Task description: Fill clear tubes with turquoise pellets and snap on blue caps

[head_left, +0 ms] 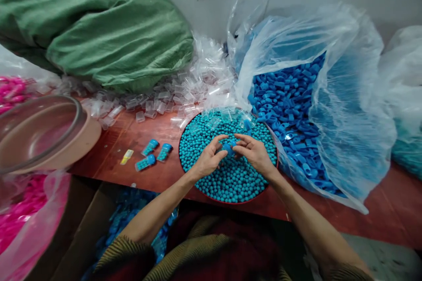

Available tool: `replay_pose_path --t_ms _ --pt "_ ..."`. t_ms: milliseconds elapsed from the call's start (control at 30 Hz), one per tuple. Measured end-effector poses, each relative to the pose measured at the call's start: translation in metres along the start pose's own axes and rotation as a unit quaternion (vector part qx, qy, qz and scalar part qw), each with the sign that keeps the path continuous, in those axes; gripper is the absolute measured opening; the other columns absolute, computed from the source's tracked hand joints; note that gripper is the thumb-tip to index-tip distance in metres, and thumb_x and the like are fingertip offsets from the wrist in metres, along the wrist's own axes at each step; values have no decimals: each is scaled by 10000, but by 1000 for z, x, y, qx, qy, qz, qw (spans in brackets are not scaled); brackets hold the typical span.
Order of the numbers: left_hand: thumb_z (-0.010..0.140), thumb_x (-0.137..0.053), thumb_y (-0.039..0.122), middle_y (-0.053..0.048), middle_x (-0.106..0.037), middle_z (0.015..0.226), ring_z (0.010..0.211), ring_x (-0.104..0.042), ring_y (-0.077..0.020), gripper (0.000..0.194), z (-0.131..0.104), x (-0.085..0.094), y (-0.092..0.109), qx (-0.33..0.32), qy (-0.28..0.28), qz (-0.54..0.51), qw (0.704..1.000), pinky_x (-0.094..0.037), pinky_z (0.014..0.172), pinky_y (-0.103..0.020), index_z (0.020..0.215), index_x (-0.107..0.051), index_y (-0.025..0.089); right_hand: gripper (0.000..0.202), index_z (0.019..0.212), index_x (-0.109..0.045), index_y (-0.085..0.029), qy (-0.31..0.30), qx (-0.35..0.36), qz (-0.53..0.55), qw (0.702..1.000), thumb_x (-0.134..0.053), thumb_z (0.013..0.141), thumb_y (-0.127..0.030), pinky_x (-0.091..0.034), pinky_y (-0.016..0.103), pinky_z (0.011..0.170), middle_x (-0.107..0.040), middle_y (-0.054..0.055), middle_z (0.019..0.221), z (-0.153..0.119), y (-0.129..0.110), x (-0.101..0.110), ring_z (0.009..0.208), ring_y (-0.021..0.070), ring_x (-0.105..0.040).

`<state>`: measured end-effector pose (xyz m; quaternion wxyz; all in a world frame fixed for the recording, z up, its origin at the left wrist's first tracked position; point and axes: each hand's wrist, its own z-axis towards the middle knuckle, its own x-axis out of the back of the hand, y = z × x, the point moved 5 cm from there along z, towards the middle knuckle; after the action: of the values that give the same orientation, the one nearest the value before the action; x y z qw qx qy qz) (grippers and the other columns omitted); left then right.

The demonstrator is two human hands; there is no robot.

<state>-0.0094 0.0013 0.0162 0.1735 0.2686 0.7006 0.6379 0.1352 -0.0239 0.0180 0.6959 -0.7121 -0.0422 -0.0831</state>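
Over a round red-rimmed tray [180, 149] full of teal beads [231, 184], my two hands come together. A small blue cap [228, 147] shows between their fingertips. My left hand [211, 156] is closed in a pinch at its left side, thumb and forefinger around it. From the right, my right hand [253, 151] grips the same spot with its fingertips. Whether a clear container sits under the cap is hidden by the fingers. Another blue cap [247, 125] and several clear containers [216, 122] lie on the beads at the tray's far side.
Left of the tray lie bead-filled containers with blue caps [164, 152] and a small yellow-and-clear piece [126, 156]. Clear empty containers [184, 92] are heaped behind, beside a green cloth bundle [121, 30]. An open plastic bag [349, 109] of blue caps stands right; a basin [89, 136] left.
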Motion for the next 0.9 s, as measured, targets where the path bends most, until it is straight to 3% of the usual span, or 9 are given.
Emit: replay_pose_path --t_ms 100,200,300,400,567,767,900 --pt "824 -504 219 -34 -601 1037 821 -555 -128 486 -3 0 6 -43 71 22 996 -477 803 -266 1308 -453 215 356 1151 -613 -201 15 98 -150 984 -465 880 -378 -525 398 846 -678 104 1054 -10 -13 -11 948 231 -649" --pt "818 -494 211 -63 -576 1199 1029 -545 -174 429 -2 -3 8 -60 84 -7 995 -416 944 -301 1246 -510 178 583 1325 -448 -143 -9 155 -264 952 -528 841 -457 -521 447 851 -573 184 1243 -19 -14 -24 1095 300 -589" --pt "800 -504 192 -64 -597 1156 998 -556 -168 391 -1 -5 7 -47 82 -43 995 -429 910 -291 1189 -531 162 807 1402 -293 -100 -11 165 -346 924 -602 776 -507 -553 447 690 -541 232 1229 -22 -8 -32 984 334 -627" --pt "782 -523 179 -44 -622 1011 904 -564 -150 315 -2 -5 7 -35 97 -60 993 -449 835 -266 1094 -556 161 769 1376 -307 -94 11 181 -389 903 -589 783 -494 -547 408 624 -586 206 1106 -22 -8 -38 857 305 -649" --pt "779 -537 185 -15 -603 879 829 -553 -132 258 -4 -6 9 -15 115 -86 990 -447 774 -240 1036 -561 170 752 1303 -354 -24 55 214 -427 877 -555 773 -518 -535 392 572 -588 226 1025 -23 -16 -41 828 317 -631" --pt "769 -532 163 -1 -591 824 789 -540 -124 218 -2 -7 8 -2 150 -86 985 -426 746 -230 979 -587 176 737 1315 -349 -50 80 194 -415 885 -535 780 -521 -533 386 582 -577 210 1014 -23 -11 -46 852 313 -615" --pt "771 -561 202 23 -546 743 703 -501 -110 245 -1 -3 4 44 110 -77 990 -408 679 -221 1013 -582 176 763 1340 -345 -46 72 146 -403 901 -547 780 -523 -537 413 602 -576 222 1051 -24 -5 -50 858 325 -623"
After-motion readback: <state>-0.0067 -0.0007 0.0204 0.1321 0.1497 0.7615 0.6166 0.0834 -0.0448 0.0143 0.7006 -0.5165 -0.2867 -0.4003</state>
